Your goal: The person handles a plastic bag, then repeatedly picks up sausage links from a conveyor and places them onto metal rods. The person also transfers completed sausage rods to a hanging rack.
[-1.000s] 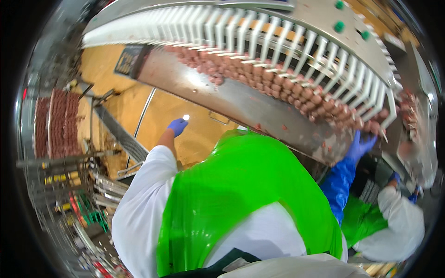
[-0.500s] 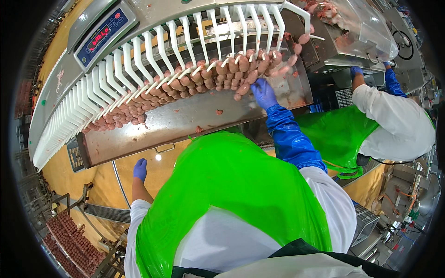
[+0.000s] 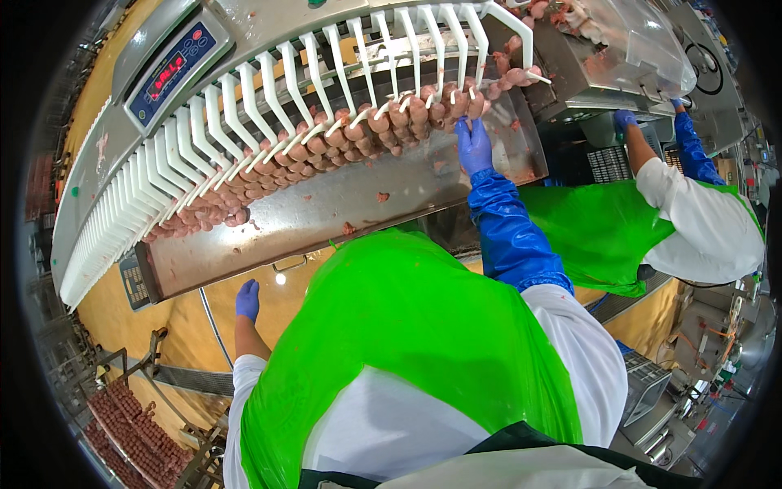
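Note:
Long chains of pink-brown sausage links hang in loops from a curved row of white hooks. My right hand, in a blue glove and blue sleeve, reaches up at the right end of the row. Its fingers close on the lower links there, though the hand partly hides the grip. To its upper right, further links lie across the last hook. My left hand, also gloved, hangs low beside my green apron, away from the sausages. It holds nothing, and its fingers are loosely stretched.
Below the hooks runs a steel tray with meat scraps. A control panel sits at upper left. At right, a co-worker in a green apron works beside a machine with a clear cover. A rack of sausages stands at lower left.
My right hand has moved up, closer to the hooks. The row of hooks has shifted a little leftward, and the loop that dangled beside my hand is higher. My left hand has barely moved.

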Available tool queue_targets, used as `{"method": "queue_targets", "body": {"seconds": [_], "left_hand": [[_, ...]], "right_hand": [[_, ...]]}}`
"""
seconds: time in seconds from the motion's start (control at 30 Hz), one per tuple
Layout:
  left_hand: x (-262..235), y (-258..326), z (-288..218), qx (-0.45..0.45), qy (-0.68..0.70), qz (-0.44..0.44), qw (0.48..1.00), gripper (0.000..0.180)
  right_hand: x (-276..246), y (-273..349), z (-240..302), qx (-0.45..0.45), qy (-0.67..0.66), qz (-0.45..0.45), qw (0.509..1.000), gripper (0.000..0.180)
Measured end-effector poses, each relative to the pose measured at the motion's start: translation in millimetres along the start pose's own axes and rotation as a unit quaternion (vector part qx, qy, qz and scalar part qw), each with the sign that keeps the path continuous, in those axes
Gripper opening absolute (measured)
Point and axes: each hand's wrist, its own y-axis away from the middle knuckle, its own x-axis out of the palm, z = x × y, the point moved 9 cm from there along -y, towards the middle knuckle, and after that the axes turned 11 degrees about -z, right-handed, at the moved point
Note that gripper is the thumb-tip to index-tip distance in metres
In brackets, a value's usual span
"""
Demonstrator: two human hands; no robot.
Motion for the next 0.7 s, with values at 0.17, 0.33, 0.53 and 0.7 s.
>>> {"method": "queue_targets", "body": {"seconds": [0.17, 0.33, 0.53, 0.7], "left_hand": [[0.5, 11.3, 2.8, -0.025, -0.002, 0.000, 1.000, 0.046], [4.2, 20.2, 33.8, -0.046, -0.023, 0.001, 0.999, 0.044], [9.0, 20.1, 33.9, -0.063, -0.004, 0.007, 0.998, 0.044], [13.6, -2.3, 5.3, -0.035, 0.003, 0.002, 0.999, 0.044]], "right_hand": [[-7.2, -0.5, -41.1, -0.060, 0.217, 0.056, 0.973, 0.032], [-32.1, -2.7, -75.9, 0.007, 0.169, 0.027, 0.985, 0.032], [-50.9, -29.6, 33.1, -0.099, -0.046, -0.094, 0.990, 0.027], [12.3, -24.7, -25.7, 0.033, -0.135, 0.103, 0.985, 0.025]]}}
